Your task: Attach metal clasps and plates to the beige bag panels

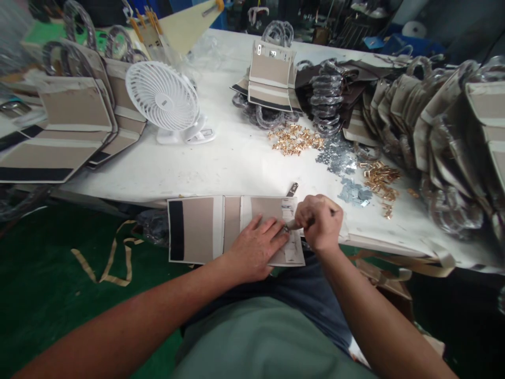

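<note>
A beige bag panel (199, 231) with white strips and a black band lies at the table's front edge, partly over my lap. My left hand (252, 245) rests flat on its right half, fingers stretched toward the right end. Just beyond those fingertips, my right hand (320, 221) is closed above the panel's right edge. What it grips is mostly hidden; a small metal bit (286, 228) shows at its tip against the panel. A metal plate (286, 207) sits in the panel near the upper right corner. Behind that corner lies a small dark metal tool (292, 189).
Loose gold-coloured fasteners (295, 139), grey metal plates (354, 192) and gold-coloured hardware (381, 179) lie in piles ahead. A white fan (163, 100) stands at left. Bag pieces with wrapped handles (410, 100) crowd the right; others (74, 105) stand at left.
</note>
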